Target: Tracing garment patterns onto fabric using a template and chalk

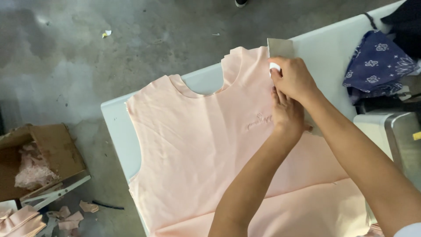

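right hand (294,79) upper right, fingers pinching white chalk (274,67) against grey card template (280,47) | left hand (287,113) just below, fingers flat pressing pink garment panel (197,149) | template's long axis runs down-right under both hands

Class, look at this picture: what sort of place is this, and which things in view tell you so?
Probably a garment workshop. A cut pink garment piece lies on a white table, both hands work on it, and a cardboard box of fabric scraps sits on the bare concrete floor.
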